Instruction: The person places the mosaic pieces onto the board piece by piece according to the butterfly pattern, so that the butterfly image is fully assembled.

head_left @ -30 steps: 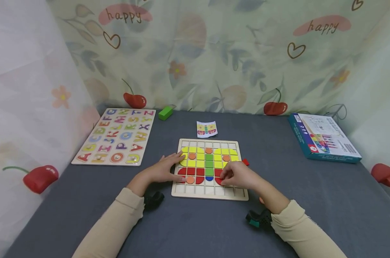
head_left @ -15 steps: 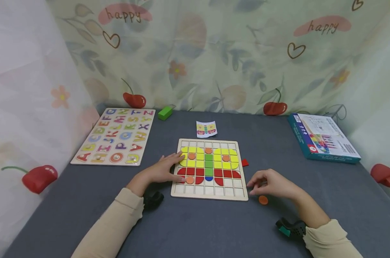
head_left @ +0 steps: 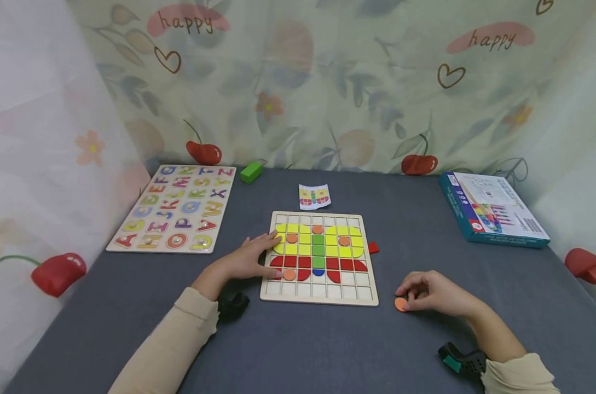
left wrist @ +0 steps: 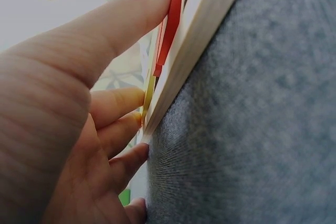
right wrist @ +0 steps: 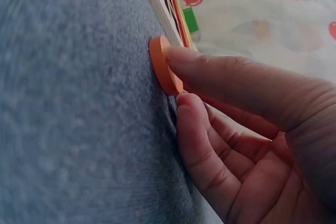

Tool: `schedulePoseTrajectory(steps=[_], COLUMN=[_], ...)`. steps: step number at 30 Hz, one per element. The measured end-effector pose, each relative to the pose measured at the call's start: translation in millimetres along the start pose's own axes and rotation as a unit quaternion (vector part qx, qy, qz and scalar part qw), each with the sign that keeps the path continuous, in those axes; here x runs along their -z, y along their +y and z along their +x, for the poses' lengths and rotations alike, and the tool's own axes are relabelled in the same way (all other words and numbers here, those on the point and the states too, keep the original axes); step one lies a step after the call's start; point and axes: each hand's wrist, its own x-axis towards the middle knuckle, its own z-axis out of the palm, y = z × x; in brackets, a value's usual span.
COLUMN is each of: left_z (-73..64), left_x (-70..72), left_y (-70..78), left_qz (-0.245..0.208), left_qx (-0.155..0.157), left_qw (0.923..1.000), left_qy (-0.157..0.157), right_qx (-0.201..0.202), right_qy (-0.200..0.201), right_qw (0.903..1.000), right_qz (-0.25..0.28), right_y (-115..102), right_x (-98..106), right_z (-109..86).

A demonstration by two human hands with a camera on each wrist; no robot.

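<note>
A wooden grid board [head_left: 319, 295] lies on the table, with yellow, red, green, blue and orange pieces forming a butterfly. My left hand [head_left: 243, 259] rests along its left edge, thumb on the lower red pieces, fingertips by the yellow ones. In the left wrist view the thumb [left wrist: 126, 22] presses on a red piece [left wrist: 170, 24]. To the right of the board, my right hand [head_left: 438, 293] pinches an orange disc [head_left: 400, 304] at the tabletop. The right wrist view shows the thumb on the face of the disc [right wrist: 161, 66] and a fingertip at its edge.
A small butterfly picture card [head_left: 314, 197] lies behind the board. A red piece [head_left: 374, 247] sits by the board's right edge. An alphabet puzzle [head_left: 172, 210] lies at the left, near a green block [head_left: 250, 172]. A boxed set [head_left: 495, 210] stands at the back right.
My right hand has left the red pieces on the board, moved right and toward me, and taken hold of the orange disc. The left hand stays on the board.
</note>
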Motion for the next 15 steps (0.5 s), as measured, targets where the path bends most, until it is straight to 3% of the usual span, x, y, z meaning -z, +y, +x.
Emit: schedulePoseTrajectory(steps=[4, 15], left_z=[-0.1, 1.2], left_x=[0.5, 0.2], left_y=[-0.4, -2.6], left_qz=[-0.001, 0.002], left_qx=[-0.003, 0.003], left_qw=[1.0000, 1.0000], left_qy=[-0.004, -0.003], right_qx=[0.001, -0.052], right_qy=[-0.007, 0.008], right_qw=[1.0000, 0.9981], right_qz=[-0.004, 0.031], right_y=[0.2, 0.4], right_x=[-1.4, -1.5], right_z=[-0.8, 9.5])
